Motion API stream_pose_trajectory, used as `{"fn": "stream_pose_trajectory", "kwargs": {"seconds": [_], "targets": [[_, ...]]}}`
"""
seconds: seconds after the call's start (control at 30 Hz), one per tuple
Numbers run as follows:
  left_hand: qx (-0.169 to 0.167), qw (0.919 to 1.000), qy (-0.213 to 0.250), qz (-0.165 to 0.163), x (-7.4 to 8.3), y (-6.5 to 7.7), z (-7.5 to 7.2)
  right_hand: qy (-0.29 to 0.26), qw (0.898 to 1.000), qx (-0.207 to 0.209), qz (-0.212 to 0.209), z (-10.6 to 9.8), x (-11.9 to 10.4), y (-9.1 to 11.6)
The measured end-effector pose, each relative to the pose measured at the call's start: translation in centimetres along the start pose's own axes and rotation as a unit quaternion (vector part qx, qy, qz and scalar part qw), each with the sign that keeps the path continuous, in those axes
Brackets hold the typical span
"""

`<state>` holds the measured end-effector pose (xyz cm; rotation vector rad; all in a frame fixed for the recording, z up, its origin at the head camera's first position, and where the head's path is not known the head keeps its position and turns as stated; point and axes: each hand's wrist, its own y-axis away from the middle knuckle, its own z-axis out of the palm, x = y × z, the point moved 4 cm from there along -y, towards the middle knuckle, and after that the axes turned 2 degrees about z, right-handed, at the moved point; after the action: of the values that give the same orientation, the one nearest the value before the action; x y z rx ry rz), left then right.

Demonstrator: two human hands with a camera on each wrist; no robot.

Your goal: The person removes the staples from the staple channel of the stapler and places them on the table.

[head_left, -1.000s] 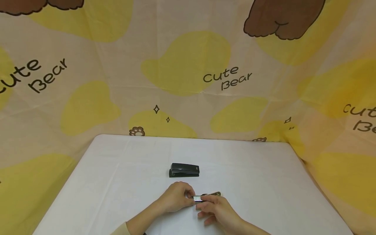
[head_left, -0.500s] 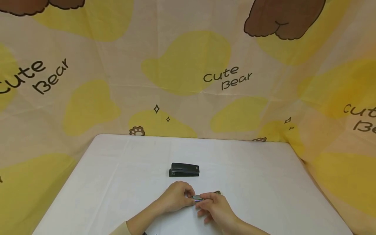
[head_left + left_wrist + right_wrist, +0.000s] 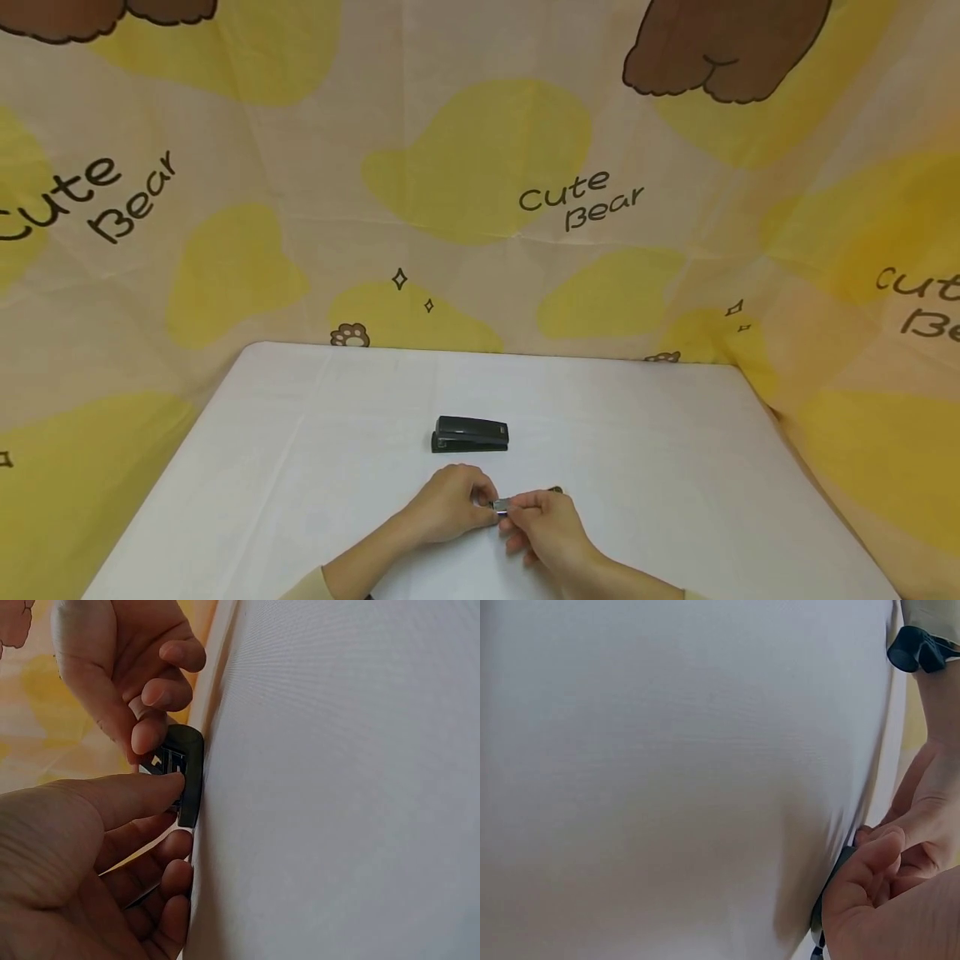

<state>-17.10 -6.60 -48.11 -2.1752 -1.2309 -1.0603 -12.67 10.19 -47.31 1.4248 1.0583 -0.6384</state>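
Note:
My left hand (image 3: pixel 450 504) holds the left end of a small dark object with silver metal parts (image 3: pixel 193 776), low over the table. In the left wrist view its rounded dark frame shows, with the left thumb pressed on the metal inside. A silver piece (image 3: pixel 501 505) shows between both hands in the head view. My right hand (image 3: pixel 553 531) pinches at this piece with thumb and forefinger, its other fingers loosely curled. Beyond the right fingers pokes a brownish tip (image 3: pixel 556 490). The hands hide most of the object, so its exact kind cannot be told.
A black stapler (image 3: pixel 471 434) lies just beyond the left hand on the white-covered table (image 3: pixel 660 450). Behind and at both sides hangs a patterned cloth (image 3: pixel 480 158) with yellow patches and lettering. A dark band (image 3: pixel 922 649) is on the left wrist.
My right fingers have shifted and closed in on the silver piece, so less of it and of the brownish tip shows. The left hand and the stapler have hardly moved.

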Motion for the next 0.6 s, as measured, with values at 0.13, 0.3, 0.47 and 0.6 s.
{"fn": "stream_pose_trajectory", "kwargs": {"seconds": [0.13,0.3,0.47,0.6], "targets": [[0.002,1.0,0.001,0.006,0.08,-0.12,0.04,0.01,1.0,0.006,-0.007,-0.01,-0.07,-0.04],[0.005,0.9999,0.002,0.014,-0.01,-0.09,0.08,0.019,1.0,0.009,-0.006,0.16,-0.14,-0.04],[0.006,0.9998,0.0,0.018,-0.07,-0.15,0.11,0.016,1.0,0.013,-0.009,0.27,0.04,-0.21],[0.007,0.9998,0.002,0.019,-0.04,-0.16,0.08,0.009,1.0,0.017,-0.016,0.32,0.3,-0.32]]}}
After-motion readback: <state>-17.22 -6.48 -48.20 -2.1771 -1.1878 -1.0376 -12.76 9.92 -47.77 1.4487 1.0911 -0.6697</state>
